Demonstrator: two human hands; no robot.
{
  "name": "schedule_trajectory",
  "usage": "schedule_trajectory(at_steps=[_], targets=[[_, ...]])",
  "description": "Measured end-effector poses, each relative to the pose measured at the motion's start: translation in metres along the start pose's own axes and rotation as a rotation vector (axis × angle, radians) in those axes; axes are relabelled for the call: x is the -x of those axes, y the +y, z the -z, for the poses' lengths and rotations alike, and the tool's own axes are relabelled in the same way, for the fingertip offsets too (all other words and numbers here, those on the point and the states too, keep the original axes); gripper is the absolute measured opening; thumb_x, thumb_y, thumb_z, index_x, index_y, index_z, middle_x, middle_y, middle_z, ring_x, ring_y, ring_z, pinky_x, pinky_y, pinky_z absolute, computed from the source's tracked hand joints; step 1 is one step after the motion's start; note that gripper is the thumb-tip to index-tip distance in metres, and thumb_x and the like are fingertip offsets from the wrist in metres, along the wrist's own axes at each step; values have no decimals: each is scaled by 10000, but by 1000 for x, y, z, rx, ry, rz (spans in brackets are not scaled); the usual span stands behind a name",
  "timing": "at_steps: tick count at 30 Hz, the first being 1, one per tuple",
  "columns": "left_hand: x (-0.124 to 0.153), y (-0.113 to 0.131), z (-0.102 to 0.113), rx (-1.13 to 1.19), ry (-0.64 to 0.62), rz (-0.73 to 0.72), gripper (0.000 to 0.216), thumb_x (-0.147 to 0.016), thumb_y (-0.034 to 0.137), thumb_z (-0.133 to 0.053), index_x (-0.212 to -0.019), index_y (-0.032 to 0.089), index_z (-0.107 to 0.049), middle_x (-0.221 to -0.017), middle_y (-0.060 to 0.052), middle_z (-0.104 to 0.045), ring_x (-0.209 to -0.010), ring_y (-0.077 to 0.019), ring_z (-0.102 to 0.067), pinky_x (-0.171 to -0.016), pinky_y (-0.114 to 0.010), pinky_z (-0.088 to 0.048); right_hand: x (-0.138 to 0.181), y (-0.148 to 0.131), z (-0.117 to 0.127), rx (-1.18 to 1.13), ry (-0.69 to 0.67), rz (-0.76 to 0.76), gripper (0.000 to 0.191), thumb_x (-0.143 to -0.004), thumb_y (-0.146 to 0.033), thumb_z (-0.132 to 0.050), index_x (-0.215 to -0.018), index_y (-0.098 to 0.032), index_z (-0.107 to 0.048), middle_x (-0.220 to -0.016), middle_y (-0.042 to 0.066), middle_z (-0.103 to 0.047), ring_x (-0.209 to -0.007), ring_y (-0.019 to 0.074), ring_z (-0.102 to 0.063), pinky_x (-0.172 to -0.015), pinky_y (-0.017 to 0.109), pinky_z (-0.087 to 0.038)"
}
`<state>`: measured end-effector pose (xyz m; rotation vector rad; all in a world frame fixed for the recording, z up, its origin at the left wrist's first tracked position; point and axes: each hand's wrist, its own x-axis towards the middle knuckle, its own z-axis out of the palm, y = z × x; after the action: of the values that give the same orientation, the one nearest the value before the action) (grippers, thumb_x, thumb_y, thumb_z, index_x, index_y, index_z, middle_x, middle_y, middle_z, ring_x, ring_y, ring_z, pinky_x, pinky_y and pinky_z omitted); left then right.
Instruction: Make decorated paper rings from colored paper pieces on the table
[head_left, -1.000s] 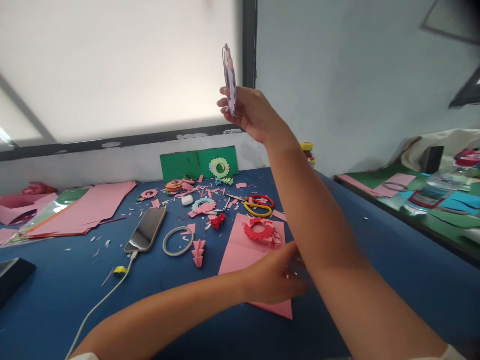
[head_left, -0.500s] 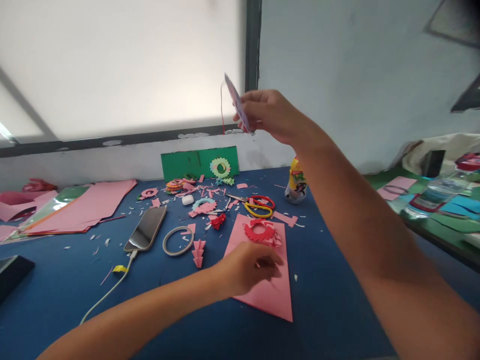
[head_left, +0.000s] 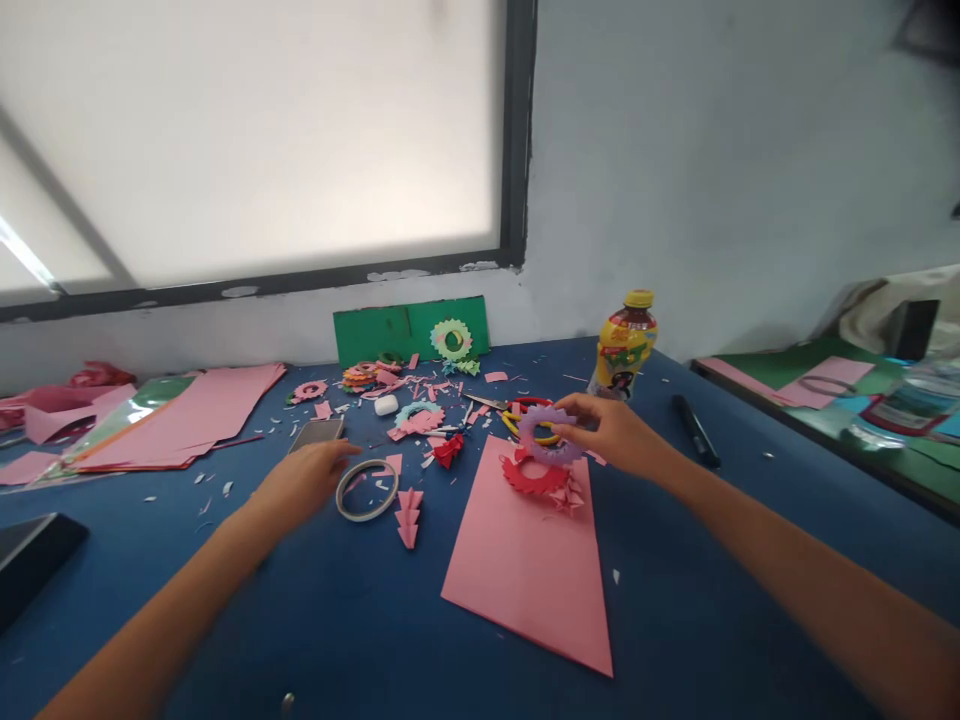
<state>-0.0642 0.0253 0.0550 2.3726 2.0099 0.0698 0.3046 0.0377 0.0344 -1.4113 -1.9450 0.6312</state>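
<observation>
My right hand pinches a purple paper wreath ring just above a red paper wreath, which lies at the top of a pink paper sheet. My left hand reaches over the blue table, its fingers bent, close to a grey tape ring and covering most of a phone. Nothing shows in the left hand. Small pink folded paper pieces lie beside the tape ring.
Scissors with red and yellow handles lie behind the wreaths. A yellow-capped bottle and a black marker sit to the right. Pink sheets are stacked at left, a green card leans on the wall, scraps litter the blue table.
My right hand came down from high in front of the window to the table with the purple ring. My left hand moved left off the pink sheet toward the tape ring and phone.
</observation>
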Motion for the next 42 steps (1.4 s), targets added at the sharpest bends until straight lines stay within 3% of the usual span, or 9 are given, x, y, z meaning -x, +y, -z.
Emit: schedule_trajectory(at_steps=[9, 14, 18, 27, 28, 30, 34, 38, 42], targets=[[-48, 43, -15, -57, 36, -192, 352, -866, 340, -345, -1033, 195, -619, -1062, -98, -645, -966, -263, -591, -786, -335, -449, 15, -30, -5, -243, 23, -3, 292, -737, -437, -578, -933, -222, -601, -842, 33, -642, -710, 173, -598, -629, 289, -486], [-93, 41, -34, -88, -11, -315, 292, -804, 242, -477, -1051, 159, -610, -1070, -116, -637, -1001, -232, -568, -838, -287, -415, 18, -32, -8, -506, -54, -16, 296, -725, -416, -626, -941, -215, -602, -863, 24, -638, -740, 146, -602, -634, 254, -500], [-101, 33, -33, -93, -9, -337, 328, -810, 250, -475, -1103, 149, -584, -1082, -117, -630, -992, -231, -567, -820, -286, -407, 21, -36, -10, -663, -128, -29, 288, -721, -384, -654, -938, -202, -600, -834, 16, -637, -737, 133, -599, -653, 251, -502], [-27, 39, -8, 9, 38, -202, 379, -837, 419, -433, -1004, 134, -619, -1019, -138, -638, -939, -291, -580, -797, -377, -414, 29, -49, -21, -715, -269, -66, 275, -703, -356, -678, -898, -180, -595, -772, -4, -598, -674, 98, -553, -586, 209, -451], [-14, 47, -8, 90, 31, -210, 399, -871, 437, -366, -1060, 163, -586, -1070, -105, -621, -944, -241, -582, -785, -329, -431, 29, -51, -23, -692, -287, -65, 270, -702, -353, -678, -887, -175, -595, -764, -5, -592, -664, 96, -545, -575, 207, -440], [11, 68, -9, 605, -113, -274, 391, -890, 448, -338, -1091, 194, -557, -1090, -69, -606, -954, -193, -575, -763, -275, -447, 29, -58, -27, -638, -323, -50, 258, -711, -360, -663, -875, -172, -596, -739, -7, -580, -634, 95, -529, -546, 209, -417], [41, 105, -13, 1140, -338, -379, 290, -832, 392, -514, -995, 168, -601, -954, -49, -633, -877, -167, -574, -751, -252, -441, 27, -71, -35, -530, -323, 20, 257, -729, -375, -636, -891, -176, -616, -767, 6, -589, -651, 111, -536, -540, 221, -408], [43, 109, -19, 1390, -288, -243, 253, -778, 352, -599, -911, 141, -643, -799, -32, -647, -773, -147, -578, -726, -251, -442, 30, -71, -45, -693, -323, -4, 351, -710, -371, -658, -1002, -194, -576, -850, 14, -601, -714, 119, -566, -598, 232, -443], [40, 102, -25, 1528, -196, -79, 240, -687, 346, -694, -822, 149, -671, -670, 0, -640, -649, -110, -566, -655, -220, -449, 36, -62, -56, -722, -324, -59, 307, -697, -372, -674, -911, -167, -594, -789, 21, -606, -669, 111, -552, -575, 229, -439]])
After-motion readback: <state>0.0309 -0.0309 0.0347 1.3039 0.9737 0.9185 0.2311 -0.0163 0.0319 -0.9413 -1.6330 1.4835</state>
